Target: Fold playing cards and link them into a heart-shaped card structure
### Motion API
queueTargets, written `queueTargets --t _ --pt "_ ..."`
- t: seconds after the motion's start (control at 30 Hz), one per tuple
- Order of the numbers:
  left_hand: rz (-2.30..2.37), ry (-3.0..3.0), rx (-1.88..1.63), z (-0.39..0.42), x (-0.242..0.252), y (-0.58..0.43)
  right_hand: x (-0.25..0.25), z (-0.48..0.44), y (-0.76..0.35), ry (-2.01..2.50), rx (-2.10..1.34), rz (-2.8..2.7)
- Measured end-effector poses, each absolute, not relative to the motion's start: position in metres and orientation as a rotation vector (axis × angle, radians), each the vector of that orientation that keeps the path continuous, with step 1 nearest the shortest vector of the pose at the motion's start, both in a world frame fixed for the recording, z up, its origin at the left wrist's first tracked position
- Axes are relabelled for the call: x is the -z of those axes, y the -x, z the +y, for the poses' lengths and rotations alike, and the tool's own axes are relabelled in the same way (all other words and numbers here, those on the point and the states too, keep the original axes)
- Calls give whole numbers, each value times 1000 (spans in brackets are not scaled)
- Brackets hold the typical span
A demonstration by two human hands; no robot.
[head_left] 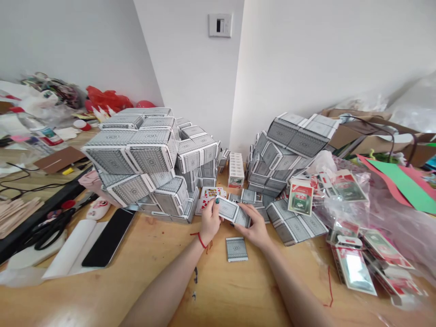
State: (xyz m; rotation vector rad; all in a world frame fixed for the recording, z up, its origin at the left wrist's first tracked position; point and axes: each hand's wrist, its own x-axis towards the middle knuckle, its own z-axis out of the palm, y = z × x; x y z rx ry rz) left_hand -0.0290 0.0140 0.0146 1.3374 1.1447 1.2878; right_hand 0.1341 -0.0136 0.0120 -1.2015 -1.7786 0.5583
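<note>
My left hand (211, 219), with a red cord at the wrist, pinches a white-edged playing card (227, 208), its patterned back facing up. Fingers of my right hand (255, 225) close round another grey-backed playing card (242, 218), which meets or overlaps the first one; how they join is hidden. Just below the hands, a squarish piece made of folded card (236, 249) lies flat on the wooden table (218, 290). Behind my left hand are face-up playing cards (206, 198). More grey card pieces (251, 196) lie behind my right hand.
Tall stacks of card-built blocks rise at left (150, 154) and right (282, 154), with a narrow card block (235, 169) between them. Opened card boxes (354, 268) and plastic wrap spread at right. A black phone (109, 238) and black scissors (51, 227) lie at left.
</note>
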Motion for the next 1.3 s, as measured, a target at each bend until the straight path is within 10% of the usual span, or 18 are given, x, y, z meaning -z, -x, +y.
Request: queueTargets --t 1.3 --pt "1150 -1360 -1261 7 -21 23 -14 -16 -130 1244 -555 -1756"
